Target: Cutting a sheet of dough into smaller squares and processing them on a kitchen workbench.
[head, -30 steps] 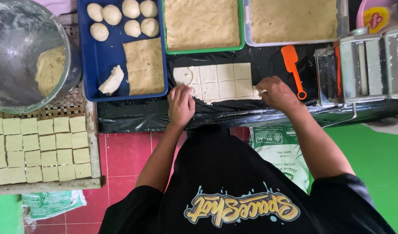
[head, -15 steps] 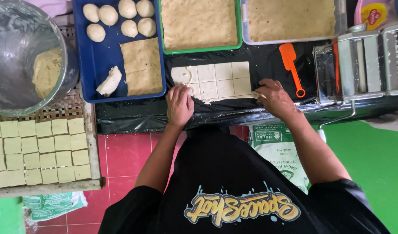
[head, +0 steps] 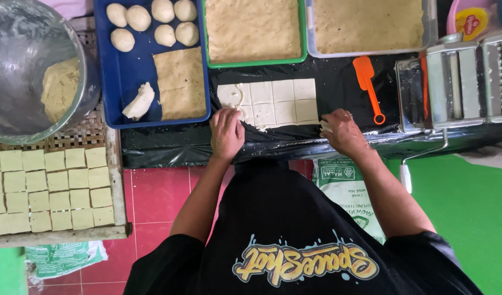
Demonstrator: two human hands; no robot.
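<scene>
Dough sheet (head: 273, 102) on black surface (head: 338, 87) already cut into squares; many squares fill woven tray (head: 115, 180). Left hand (head: 227, 133) fingers flat on sheet edge; right hand (head: 341, 130) pinches a scrap at the sheet's corner.

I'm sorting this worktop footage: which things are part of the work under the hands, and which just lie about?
In hand:
left hand on the cut dough sheet
right hand at the sheet's right edge

Lying about:
orange scraper
pasta roller
blue tray of dough balls
rack of cut squares
</scene>
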